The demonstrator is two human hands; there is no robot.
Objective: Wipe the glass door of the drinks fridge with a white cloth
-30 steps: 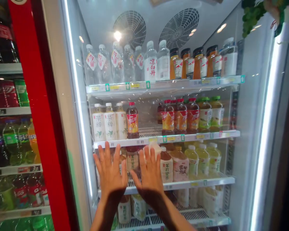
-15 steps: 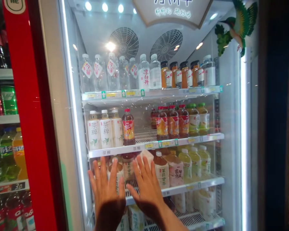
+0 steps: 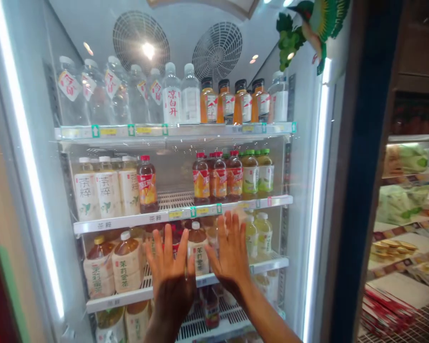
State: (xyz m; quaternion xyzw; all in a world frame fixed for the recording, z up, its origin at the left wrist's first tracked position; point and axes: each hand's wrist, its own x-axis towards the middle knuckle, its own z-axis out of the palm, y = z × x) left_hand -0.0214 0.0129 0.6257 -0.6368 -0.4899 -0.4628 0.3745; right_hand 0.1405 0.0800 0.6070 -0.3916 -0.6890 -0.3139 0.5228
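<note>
My left hand [image 3: 172,274] is raised with fingers spread and palm forward, in front of a glass-fronted drinks fridge. To its right, my right hand [image 3: 232,255] is also up, its fingers stretched out and the thumb apart. Both lie flat at or very close to the glass; contact cannot be told. A pale patch [image 3: 240,214] shows behind the right fingertips, too faint to tell whether it is a cloth or a reflection. Behind the hands stand a brown tea bottle [image 3: 199,252] and some pale green bottles [image 3: 263,234], partly covered by fingers.
Clear water bottles [image 3: 172,97] and orange drinks [image 3: 210,105] line the top shelf. Below are white-labelled tea bottles [image 3: 86,190] and red-capped bottles [image 3: 202,183]. A dark door frame [image 3: 370,157] stands right, beside open shelves of packaged goods [image 3: 402,205].
The view has swung right and closer to the fridge, so the red cabinet at the left has nearly left the picture. Both hands have moved right across the glass, still spread.
</note>
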